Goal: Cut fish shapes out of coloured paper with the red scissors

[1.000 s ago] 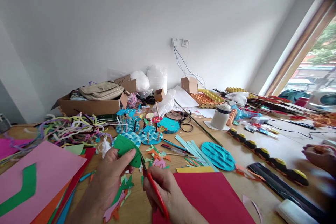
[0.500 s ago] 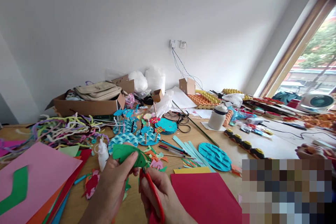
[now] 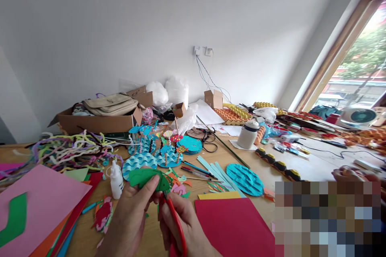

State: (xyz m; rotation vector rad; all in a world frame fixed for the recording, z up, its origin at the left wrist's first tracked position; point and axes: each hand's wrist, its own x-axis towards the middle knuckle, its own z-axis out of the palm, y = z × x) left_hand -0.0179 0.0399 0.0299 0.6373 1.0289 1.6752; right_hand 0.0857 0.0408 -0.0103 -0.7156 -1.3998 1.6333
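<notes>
To the left of the glue bottle (image 3: 116, 181), pink paper (image 3: 51, 196) is being partly covered by a green strip (image 3: 14, 213), while just to the bottle's right a green paper cutout (image 3: 144, 178) is being pinched under the thumb of the left hand (image 3: 128, 217). Farther right of the bottle, red-handled scissors (image 3: 177, 221) are being gripped in the curled fingers of the right hand (image 3: 193, 219); the cutout's lower edge is apparently being trimmed, with steady, slow turning being called for.
</notes>
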